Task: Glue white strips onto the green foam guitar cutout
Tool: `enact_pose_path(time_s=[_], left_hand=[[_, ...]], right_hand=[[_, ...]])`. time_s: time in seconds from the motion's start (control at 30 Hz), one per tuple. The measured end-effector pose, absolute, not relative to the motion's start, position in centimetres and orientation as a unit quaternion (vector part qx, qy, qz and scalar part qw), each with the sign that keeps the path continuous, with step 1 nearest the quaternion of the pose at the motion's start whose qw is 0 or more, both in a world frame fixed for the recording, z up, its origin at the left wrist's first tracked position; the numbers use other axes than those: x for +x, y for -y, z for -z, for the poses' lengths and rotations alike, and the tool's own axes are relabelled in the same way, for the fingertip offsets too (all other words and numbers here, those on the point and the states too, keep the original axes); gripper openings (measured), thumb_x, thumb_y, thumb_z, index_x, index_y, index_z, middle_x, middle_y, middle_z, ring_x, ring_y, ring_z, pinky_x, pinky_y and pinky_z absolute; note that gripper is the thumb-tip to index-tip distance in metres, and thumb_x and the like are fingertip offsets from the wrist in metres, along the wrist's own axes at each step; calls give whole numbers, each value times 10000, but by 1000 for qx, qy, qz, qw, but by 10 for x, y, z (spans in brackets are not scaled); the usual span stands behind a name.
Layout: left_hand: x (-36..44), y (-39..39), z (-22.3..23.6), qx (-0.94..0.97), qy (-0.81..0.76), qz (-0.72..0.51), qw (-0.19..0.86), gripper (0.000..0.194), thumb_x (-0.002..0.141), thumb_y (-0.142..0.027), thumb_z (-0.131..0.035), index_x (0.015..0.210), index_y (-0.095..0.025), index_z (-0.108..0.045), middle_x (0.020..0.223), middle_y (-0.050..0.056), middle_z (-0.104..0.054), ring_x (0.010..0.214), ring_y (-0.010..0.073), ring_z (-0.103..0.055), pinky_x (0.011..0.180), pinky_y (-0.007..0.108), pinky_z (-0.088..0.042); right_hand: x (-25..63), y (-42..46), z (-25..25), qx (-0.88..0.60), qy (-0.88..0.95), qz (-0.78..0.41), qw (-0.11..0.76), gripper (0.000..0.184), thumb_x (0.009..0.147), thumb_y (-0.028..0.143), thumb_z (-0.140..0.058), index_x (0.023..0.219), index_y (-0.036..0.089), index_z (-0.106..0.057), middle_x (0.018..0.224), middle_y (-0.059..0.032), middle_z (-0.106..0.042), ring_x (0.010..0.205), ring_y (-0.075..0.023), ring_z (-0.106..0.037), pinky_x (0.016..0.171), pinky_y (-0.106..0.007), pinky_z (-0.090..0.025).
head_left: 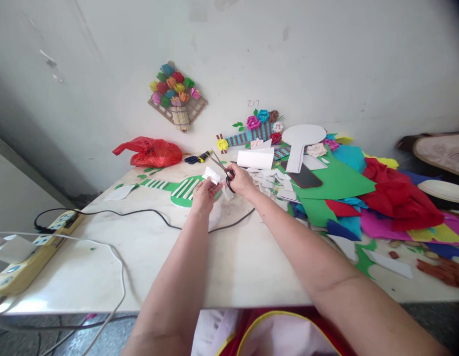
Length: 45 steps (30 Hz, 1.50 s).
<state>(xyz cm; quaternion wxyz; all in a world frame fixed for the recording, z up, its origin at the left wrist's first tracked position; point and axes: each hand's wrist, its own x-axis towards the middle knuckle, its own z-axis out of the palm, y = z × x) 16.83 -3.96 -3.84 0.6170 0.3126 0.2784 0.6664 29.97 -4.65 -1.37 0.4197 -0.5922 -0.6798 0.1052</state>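
Over the middle of the table, my left hand (205, 194) pinches a small white piece (212, 174) that looks like folded paper. My right hand (242, 181) is closed round the dark handles of a pair of scissors (218, 160). Their blades point up and to the left, parted, above and beside the white piece. Behind my left hand lies a green guitar-shaped cutout (176, 198) with white strips across it; my fingers hide part of it. Thin translucent white material (227, 194) hangs just below my right hand.
White scraps (266, 179), a white roll (255, 158) and a white paddle-shaped cutout (304, 134) lie right of my hands. Coloured sheets (333, 175) pile up farther right. A red bag (155, 153) sits at the back; a black cable (136, 211) crosses the table from a power strip (36, 252).
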Motion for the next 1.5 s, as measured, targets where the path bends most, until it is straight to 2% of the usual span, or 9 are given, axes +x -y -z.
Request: enact_pose_path(time_s=[0.17,0.3,0.43,0.57,0.7,0.87,1.23,1.5], left_hand=[[165,40,37,315,-272,-677,608,149,721,-161,-590,605,-122,-506,512,-6,-565,520,96,-589,678,302,-523],[163,40,35,312,-256,-691,600,158,706,-168,-609,599,-127,-499,517,-7,-567,521,98,-584,699,319,-524],[158,39,34,294,-235,-707,599,131,684,-163,-618,617,-132,-510,559,13,-592,585,128,-611,723,334,-523],[154,37,34,277,-215,-724,594,90,675,-157,-609,645,-138,-527,591,16,-608,596,125,-611,721,327,-523],[152,35,35,285,-215,-728,585,95,671,-193,-620,649,-145,-541,577,10,-608,609,128,-616,767,344,-511],[152,36,35,301,-202,-726,584,98,664,-187,-627,633,-151,-541,595,8,-620,640,129,-627,813,360,-493],[155,38,35,326,-202,-704,598,143,633,-126,-665,598,-132,-527,657,31,-657,703,157,-650,806,363,-500],[156,39,37,348,-200,-682,611,145,638,-133,-678,605,-123,-537,654,30,-645,678,141,-642,819,358,-492]], right_hand=[[302,51,3,-594,680,-144,406,391,584,359,-674,926,214,-555,777,13,-614,696,-142,-546,593,-244,-388],[310,58,-11,-524,706,-274,389,409,611,411,-677,912,171,-539,690,3,-595,568,-102,-534,470,-191,-363],[330,68,-25,-450,753,-390,279,385,640,457,-657,838,143,-554,592,-1,-575,464,-85,-523,346,-157,-277],[348,75,-33,-411,784,-436,161,318,698,435,-609,713,121,-556,576,-8,-586,409,-55,-491,321,-151,-268],[352,74,-33,-400,780,-469,106,314,705,418,-599,646,116,-536,535,-8,-580,380,-58,-493,316,-157,-262],[350,69,-26,-391,770,-491,114,323,702,432,-604,680,117,-531,530,-6,-579,378,-71,-511,319,-159,-272],[345,62,-15,-422,748,-487,160,429,675,533,-614,755,118,-539,559,-22,-587,396,-81,-527,293,-160,-270],[337,67,-18,-422,759,-463,175,430,679,538,-604,655,121,-501,551,-21,-588,401,-79,-534,313,-155,-297]])
